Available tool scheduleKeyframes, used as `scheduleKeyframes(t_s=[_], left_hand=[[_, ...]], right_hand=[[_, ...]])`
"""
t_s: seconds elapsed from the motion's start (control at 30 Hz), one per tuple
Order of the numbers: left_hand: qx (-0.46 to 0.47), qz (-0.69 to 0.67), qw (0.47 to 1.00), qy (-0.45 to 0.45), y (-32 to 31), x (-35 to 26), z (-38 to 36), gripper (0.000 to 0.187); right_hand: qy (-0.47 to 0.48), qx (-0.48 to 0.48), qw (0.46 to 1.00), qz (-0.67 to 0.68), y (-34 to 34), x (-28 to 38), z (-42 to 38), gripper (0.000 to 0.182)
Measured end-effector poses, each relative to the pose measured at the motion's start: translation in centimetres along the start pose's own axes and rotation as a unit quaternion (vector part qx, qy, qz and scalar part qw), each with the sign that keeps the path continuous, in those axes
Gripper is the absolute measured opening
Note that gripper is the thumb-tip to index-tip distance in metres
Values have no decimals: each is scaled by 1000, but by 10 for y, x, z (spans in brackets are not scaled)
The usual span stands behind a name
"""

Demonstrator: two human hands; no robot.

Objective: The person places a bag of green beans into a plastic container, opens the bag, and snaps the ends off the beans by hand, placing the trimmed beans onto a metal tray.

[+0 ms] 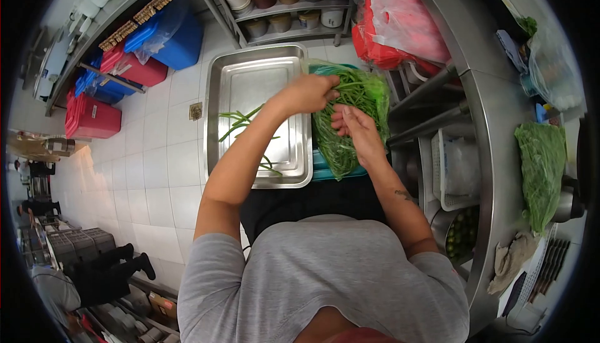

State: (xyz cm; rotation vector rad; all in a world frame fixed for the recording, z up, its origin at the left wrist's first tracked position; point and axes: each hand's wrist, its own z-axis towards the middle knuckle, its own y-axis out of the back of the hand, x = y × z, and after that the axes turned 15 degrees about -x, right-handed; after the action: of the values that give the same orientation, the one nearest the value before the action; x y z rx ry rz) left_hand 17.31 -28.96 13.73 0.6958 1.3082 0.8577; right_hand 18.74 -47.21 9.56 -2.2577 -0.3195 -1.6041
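Your right hand is loosely curled and your left hand bunched, both at the green beans in the plastic bag; can't tell if either's pinching any. Some loose beans lie in the metal tray, shelves beyond.

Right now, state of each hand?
Left hand: curled over long green beans in the clear plastic bag; grip unclear.
Right hand: fingers bent at those beans; grip can't be told.

Bright, diffuse light puts a pale sheen along the near edge of the steel tray; wide-angle distortion curves the black-rimmed margins.
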Motion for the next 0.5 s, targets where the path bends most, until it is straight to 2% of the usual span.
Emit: scheduleKeyframes(t_s=[0.13,0.2,0.3,0.4,0.43,0.5], left_hand=[[-119,-135,983,45,-43,-28,-21,24],[-191,-221,952,86,-64,-43,-31,24],[-180,-199,963,28,-73,-33,-34,27],[-37,-174,984,13,-45,-14,-34,38],[-4,-201,972,123,-23,-22,-28,35],[-166,-223,952,127,-18,-11,-11,28]], right_hand=[[52,-54,991,110,-10,2,13,31],[58,-29,994,85,-6,1,23,29],[48,-19,996,72,0,3,26,27],[46,3,998,45,12,10,29,23],[48,17,998,33,16,13,31,22],[36,70,997,-8,23,21,34,21]])
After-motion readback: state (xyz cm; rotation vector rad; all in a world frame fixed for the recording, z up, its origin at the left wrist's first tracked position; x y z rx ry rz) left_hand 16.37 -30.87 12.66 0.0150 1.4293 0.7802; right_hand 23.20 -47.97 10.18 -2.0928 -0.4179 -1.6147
